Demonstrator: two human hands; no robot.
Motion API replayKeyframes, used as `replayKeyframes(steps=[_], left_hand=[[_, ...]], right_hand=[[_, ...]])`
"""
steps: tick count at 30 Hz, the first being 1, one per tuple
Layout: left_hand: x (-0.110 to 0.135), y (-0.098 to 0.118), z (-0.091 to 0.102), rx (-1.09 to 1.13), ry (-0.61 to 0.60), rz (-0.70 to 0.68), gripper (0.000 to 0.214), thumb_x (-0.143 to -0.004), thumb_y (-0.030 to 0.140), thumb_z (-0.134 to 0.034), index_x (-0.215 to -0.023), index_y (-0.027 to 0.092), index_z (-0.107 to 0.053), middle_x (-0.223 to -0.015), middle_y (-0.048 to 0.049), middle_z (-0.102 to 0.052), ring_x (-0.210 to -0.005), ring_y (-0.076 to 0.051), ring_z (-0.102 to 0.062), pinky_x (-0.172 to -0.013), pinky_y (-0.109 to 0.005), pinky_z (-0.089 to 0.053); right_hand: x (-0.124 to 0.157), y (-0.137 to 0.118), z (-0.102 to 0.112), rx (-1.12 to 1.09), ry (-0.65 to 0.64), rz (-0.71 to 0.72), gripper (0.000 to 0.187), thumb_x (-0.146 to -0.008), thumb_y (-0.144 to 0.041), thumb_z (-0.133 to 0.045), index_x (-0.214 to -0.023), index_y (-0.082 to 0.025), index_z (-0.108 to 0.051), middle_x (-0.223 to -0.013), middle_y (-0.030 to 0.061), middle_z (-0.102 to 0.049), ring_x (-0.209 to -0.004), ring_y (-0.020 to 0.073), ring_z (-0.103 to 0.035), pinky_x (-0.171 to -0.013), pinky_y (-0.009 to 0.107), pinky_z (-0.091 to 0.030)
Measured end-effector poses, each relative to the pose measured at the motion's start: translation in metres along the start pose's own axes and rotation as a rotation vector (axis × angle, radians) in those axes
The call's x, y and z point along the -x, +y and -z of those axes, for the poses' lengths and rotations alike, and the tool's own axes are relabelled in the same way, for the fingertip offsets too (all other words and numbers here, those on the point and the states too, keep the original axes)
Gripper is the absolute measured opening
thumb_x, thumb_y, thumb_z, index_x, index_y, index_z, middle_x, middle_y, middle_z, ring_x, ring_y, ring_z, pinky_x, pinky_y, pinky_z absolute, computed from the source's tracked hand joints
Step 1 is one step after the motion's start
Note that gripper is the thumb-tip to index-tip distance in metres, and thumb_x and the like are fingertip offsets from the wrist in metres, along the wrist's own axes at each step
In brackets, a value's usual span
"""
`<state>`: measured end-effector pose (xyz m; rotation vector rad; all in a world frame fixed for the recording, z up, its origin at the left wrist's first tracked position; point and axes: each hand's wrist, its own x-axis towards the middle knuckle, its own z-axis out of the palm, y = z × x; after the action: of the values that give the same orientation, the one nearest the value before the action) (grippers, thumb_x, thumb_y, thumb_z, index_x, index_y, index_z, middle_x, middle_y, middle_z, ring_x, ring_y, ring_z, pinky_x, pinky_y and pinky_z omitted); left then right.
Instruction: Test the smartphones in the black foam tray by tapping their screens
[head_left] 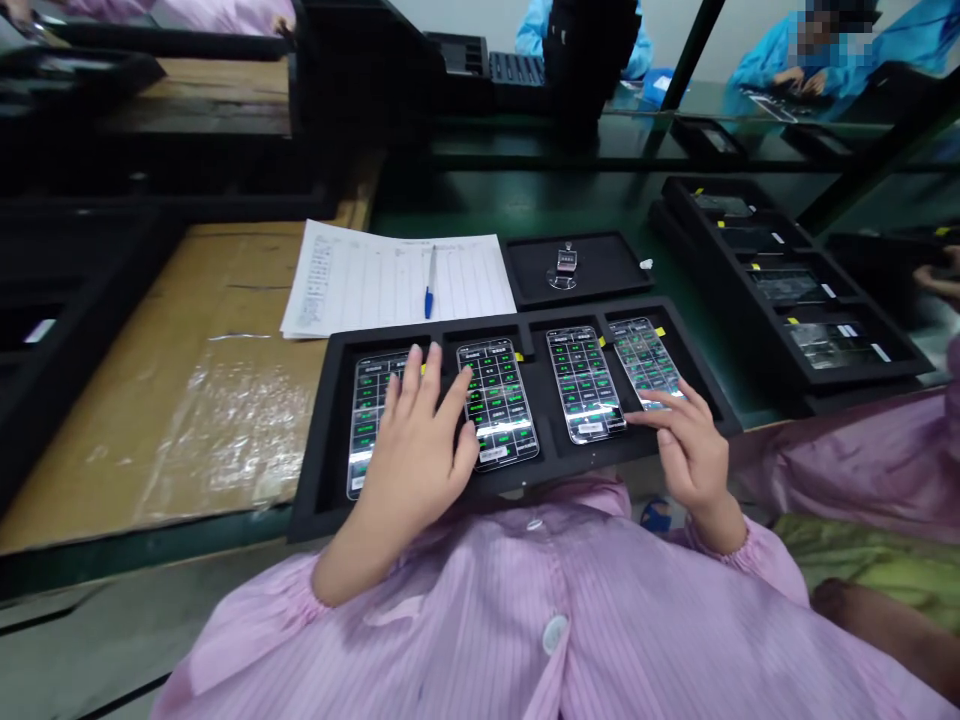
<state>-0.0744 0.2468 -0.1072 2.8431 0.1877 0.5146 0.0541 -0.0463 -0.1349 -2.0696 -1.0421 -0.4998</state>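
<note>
A black foam tray (540, 420) lies before me, its slots holding several phone screens lit with green text in a grid. My left hand (420, 440) is spread flat over the leftmost screen (365, 425), covering part of it, with its index fingertip at the edge of the second screen (501, 405). My right hand (690, 440) hovers at the right end, fingers apart and holding nothing. Its fingers reach the lower part of the rightmost screen (643, 355), and one points toward the lower corner of the third screen (585, 385). Yellow tabs stick out beside the screens.
Behind the tray lie printed sheets (360, 280) with a blue pen (430, 285), and a small black tray (525, 270) holding a metal tally counter (566, 262). Stacked trays of dark screens (787, 285) stand at right. Cardboard (232, 400) covers the left. Co-workers sit across and beside me.
</note>
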Motion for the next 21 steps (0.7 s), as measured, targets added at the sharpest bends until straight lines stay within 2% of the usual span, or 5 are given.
replayKeyframes(steps=[7,10,13,17,21], left_hand=[[0.019,0.012,0.009,0.187,0.123,-0.308,0.037,-0.089,0.016,-0.048,-0.121,0.014,-0.067,-0.141,-0.0187,-0.059,-0.138,-0.032,-0.05,-0.11,-0.052,-0.047],[0.017,0.019,0.001,0.172,0.023,-0.432,0.036,-0.086,0.018,-0.05,-0.114,0.014,-0.071,-0.147,-0.0209,-0.055,-0.141,-0.037,-0.046,-0.105,-0.055,-0.049],[0.015,0.022,-0.006,0.142,-0.058,-0.449,0.036,-0.087,0.021,-0.05,-0.115,0.014,-0.072,-0.153,-0.0221,-0.047,-0.146,-0.04,-0.039,-0.106,-0.059,-0.047],[0.015,0.017,-0.005,0.166,-0.029,-0.447,0.041,-0.087,0.021,-0.051,-0.124,0.018,-0.068,-0.161,-0.0165,-0.038,-0.149,-0.039,-0.034,-0.112,-0.059,-0.042],[0.019,0.002,0.007,0.214,0.081,-0.425,0.055,-0.084,0.017,-0.052,-0.138,0.028,-0.058,-0.169,-0.0026,-0.024,-0.152,-0.038,-0.029,-0.118,-0.059,-0.036]], right_hand=[[0.014,-0.004,-0.004,0.053,-0.091,0.089,0.034,-0.092,-0.02,-0.044,-0.111,-0.025,-0.073,-0.11,0.0037,-0.076,-0.118,0.0282,-0.068,-0.12,0.058,-0.033],[0.015,0.001,0.002,0.051,-0.015,0.073,0.036,-0.093,-0.02,-0.043,-0.113,-0.025,-0.073,-0.112,0.0043,-0.076,-0.117,0.0296,-0.069,-0.12,0.061,-0.032],[0.018,0.009,0.013,0.11,0.195,0.025,0.036,-0.095,-0.022,-0.041,-0.11,-0.025,-0.073,-0.101,0.0049,-0.078,-0.116,0.0313,-0.069,-0.118,0.063,-0.034],[0.022,0.024,0.031,0.265,0.426,-0.091,0.035,-0.098,-0.026,-0.039,-0.09,-0.024,-0.073,-0.079,0.0033,-0.076,-0.104,0.0315,-0.073,-0.112,0.063,-0.041],[0.026,0.037,0.037,0.331,0.323,-0.127,0.036,-0.1,-0.027,-0.038,-0.089,-0.024,-0.072,-0.082,0.0019,-0.077,-0.106,0.0299,-0.073,-0.113,0.062,-0.04]])
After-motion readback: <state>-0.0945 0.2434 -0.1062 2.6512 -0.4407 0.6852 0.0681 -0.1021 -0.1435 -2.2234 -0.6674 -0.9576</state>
